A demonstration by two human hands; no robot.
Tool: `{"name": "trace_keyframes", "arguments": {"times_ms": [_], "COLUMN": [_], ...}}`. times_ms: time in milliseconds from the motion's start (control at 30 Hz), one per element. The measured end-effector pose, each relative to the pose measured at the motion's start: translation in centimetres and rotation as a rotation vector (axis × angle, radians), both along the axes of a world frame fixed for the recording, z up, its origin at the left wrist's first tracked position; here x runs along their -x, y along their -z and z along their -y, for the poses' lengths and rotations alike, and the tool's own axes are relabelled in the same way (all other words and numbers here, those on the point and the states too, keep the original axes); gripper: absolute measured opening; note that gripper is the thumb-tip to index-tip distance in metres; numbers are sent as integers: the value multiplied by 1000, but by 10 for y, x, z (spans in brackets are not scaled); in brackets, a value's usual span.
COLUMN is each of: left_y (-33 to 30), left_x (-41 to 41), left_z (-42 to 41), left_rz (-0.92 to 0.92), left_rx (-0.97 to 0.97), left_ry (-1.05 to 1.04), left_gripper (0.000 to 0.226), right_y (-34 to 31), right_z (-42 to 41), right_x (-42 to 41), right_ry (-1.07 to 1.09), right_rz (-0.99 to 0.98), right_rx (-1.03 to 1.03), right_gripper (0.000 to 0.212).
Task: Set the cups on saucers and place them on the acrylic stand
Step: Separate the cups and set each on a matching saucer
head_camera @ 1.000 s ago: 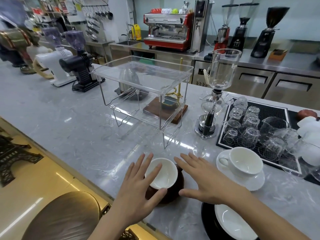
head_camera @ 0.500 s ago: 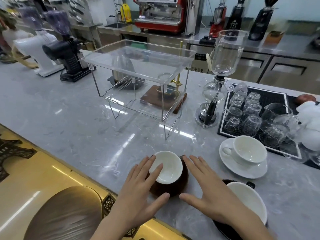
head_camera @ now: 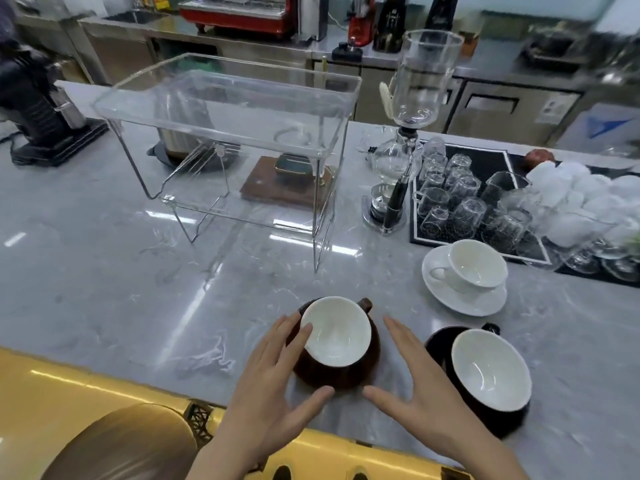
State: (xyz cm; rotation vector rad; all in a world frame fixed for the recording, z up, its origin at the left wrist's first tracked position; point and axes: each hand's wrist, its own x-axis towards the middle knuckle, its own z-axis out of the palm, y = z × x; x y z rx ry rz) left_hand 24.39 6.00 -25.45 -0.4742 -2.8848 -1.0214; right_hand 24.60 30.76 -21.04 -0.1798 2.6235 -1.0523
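Note:
A brown cup with a white inside [head_camera: 335, 332] sits on a dark saucer [head_camera: 360, 372] near the counter's front edge. My left hand [head_camera: 277, 379] lies open against the cup's left side, fingers straight. My right hand [head_camera: 412, 386] is open just right of the saucer, fingers spread, not clearly touching it. A second brown cup [head_camera: 490, 370] on a dark saucer [head_camera: 437, 342] stands to the right. A white cup [head_camera: 476, 266] rests on a white saucer [head_camera: 464, 299] further back. The clear acrylic stand [head_camera: 225, 109] stands behind, nothing on its top.
A glass siphon brewer [head_camera: 412, 133] stands right of the stand. A black mat [head_camera: 485, 168] holds several upturned glasses. Behind the stand sit a wooden base with a small scale [head_camera: 287, 181] and a black grinder [head_camera: 38, 109]. A gold ledge [head_camera: 104, 379] runs along the counter's front.
The view has tilted down and closer. Both hands stay around the brown cup and saucer, the right hand now a little further from it. The second brown cup has come fully into view.

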Motion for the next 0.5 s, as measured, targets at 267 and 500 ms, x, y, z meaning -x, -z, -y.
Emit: {"name": "trace_keyframes", "arguments": {"times_ms": [267,500], "left_y": [3,5], "left_x": [21,42], "left_z": [20,24], "left_rz": [102,243], "left_rx": [-108,-343], "left_ry": [56,-51], "left_gripper": [81,80], "right_y": [12,20], "right_z": [16,35], "right_x": [-6,5], "right_ry": [339,589], "right_rz": [62,107], "right_rx": [203,351], "right_gripper": [87,75]}}
